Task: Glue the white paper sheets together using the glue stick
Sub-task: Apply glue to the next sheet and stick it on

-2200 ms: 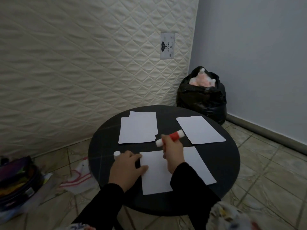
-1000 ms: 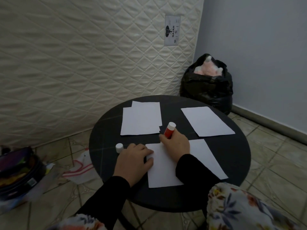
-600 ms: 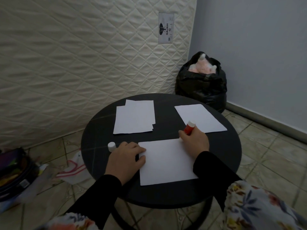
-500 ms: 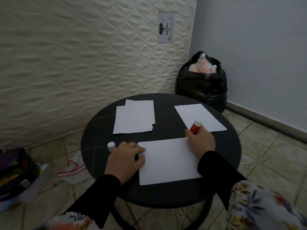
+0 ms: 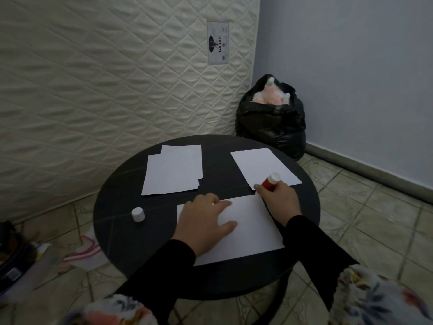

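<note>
The right hand (image 5: 278, 202) grips the glue stick (image 5: 270, 182) in curled fingers at the far right corner of the near sheet (image 5: 255, 228), the stick's white end tilted up and away. A couple of seconds ago that hand worked near the sheet's far left part; since then it has run along the far edge to the right corner. I judge this as one glue stroke along the far edge just ending.

The left hand (image 5: 206, 221) has moved too. Half a second ago it sat at the sheet's left edge, beside the cap (image 5: 138, 214); now it lies flat on the sheet with fingers spread and straight, pressing the left half down. The cap stands alone on the table (image 5: 112, 207) near its left edge, clear of the hand.

The near sheet lies along the near edge of the table. A single sheet (image 5: 262, 165) lies toward the far right edge, its near corner just beside the stick. A small stack (image 5: 173, 171) of sheets, slightly offset, lies at the far left.

With the far edge likely coated, the remaining edges or the middle probably need glue next, before another sheet is laid on top. Whether glue actually shows on the paper cannot be told.
</note>
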